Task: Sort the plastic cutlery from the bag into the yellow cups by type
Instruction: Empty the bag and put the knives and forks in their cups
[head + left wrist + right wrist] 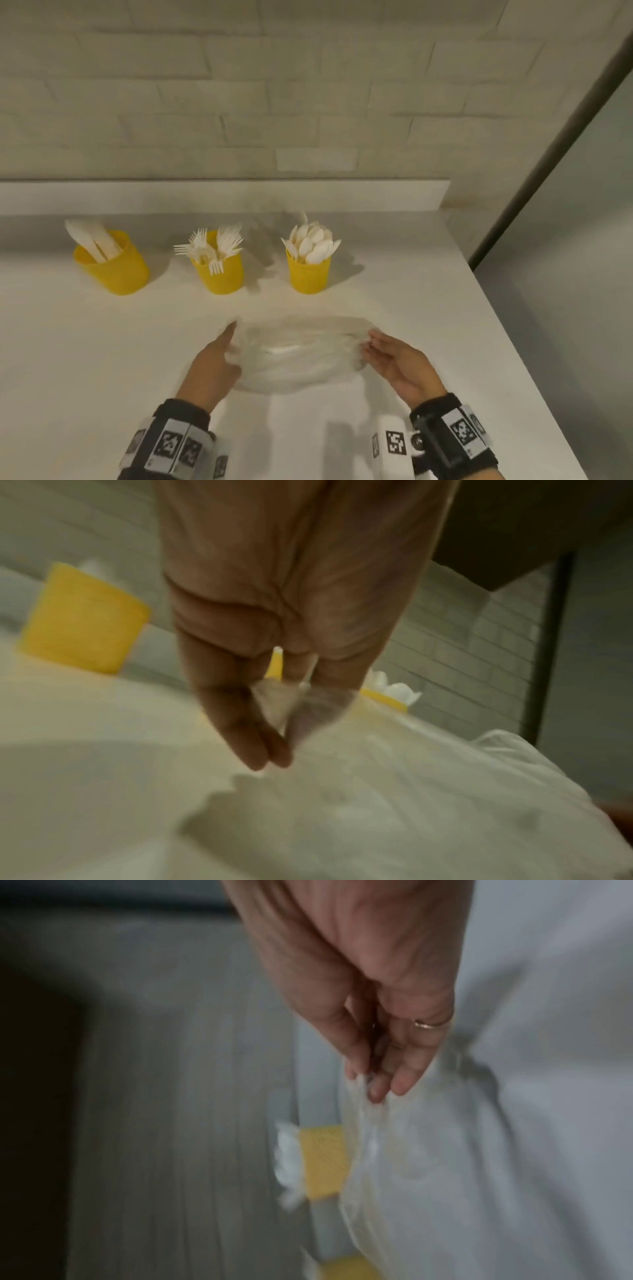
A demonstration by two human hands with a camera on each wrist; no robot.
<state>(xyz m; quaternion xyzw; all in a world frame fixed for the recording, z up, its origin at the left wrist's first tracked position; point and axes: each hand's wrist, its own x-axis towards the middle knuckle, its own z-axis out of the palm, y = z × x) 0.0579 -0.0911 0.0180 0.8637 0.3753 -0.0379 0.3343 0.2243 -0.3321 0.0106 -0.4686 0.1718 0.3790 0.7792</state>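
Observation:
A clear plastic bag (298,356) lies blurred on the white counter between my hands. A pale shape (284,350) shows through its film; I cannot tell what it is. My left hand (222,353) holds the bag's left edge, and film covers some of its fingers (318,710). My right hand (376,346) pinches the right edge with its fingertips (373,1088). Three yellow cups stand in a row behind the bag: the left cup (113,267) holds knives, the middle cup (219,270) forks, the right cup (308,270) spoons.
The white counter (102,359) ends at a raised ledge (205,195) under a brick wall. Its right edge (513,325) runs diagonally close to my right hand, beside a dark-framed panel (548,154). Both wrists wear black bands with printed markers.

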